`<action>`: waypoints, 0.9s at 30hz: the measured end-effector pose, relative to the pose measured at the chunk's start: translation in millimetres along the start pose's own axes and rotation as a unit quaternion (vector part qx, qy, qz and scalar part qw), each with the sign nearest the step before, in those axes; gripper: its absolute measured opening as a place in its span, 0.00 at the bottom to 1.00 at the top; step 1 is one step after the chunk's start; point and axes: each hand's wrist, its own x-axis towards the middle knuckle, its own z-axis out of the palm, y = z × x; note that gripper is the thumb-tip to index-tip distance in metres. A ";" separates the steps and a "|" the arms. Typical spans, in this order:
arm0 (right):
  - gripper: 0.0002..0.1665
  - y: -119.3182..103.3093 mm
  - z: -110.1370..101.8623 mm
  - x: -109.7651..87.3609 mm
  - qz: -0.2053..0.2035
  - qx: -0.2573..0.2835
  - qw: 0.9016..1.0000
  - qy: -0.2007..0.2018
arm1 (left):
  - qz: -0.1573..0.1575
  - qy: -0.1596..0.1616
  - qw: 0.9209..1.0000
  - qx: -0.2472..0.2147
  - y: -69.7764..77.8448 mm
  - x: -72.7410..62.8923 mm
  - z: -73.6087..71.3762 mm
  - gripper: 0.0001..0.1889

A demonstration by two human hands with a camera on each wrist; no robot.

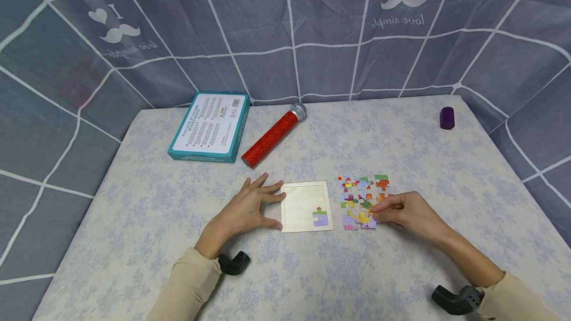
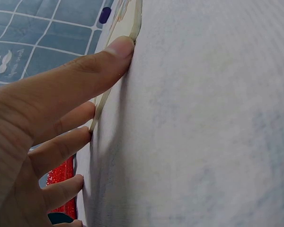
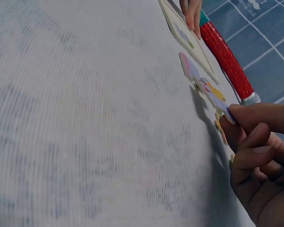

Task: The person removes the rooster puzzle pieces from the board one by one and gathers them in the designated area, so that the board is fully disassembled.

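Note:
A square wooden puzzle tray lies on the table, with a purple-and-green puzzle piece in its lower right corner. My left hand steadies the tray from the left, thumb at the near corner and fingertips at the side edge, fingers spread. To the right of the tray, several colourful puzzle pieces lie in loose rows. Over the near end of these rows, my right hand pinches a yellow-and-purple puzzle piece between thumb and index finger. In the right wrist view that piece is tilted, its shadow on the tablecloth below.
Behind the tray lies a red glittery microphone with a silver head. A teal box with a printed white label is at the back left. The small purple cylinder stands at the back right, near the grey curtain.

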 end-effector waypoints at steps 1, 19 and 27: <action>0.16 1.6 -1.5 -0.9 0.001 0.000 1.000 0.000 | -0.001 0.000 1.000 0.000 0.0 -0.1 -0.1 0.40; 0.07 2.2 1.9 -3.4 -0.014 -0.097 0.994 0.043 | 0.000 0.003 1.000 0.003 -1.4 -0.5 0.6 0.40; 0.04 -0.3 3.5 -2.6 -0.040 -0.123 0.990 0.054 | -0.001 0.002 1.000 0.005 -1.6 -0.1 0.6 0.40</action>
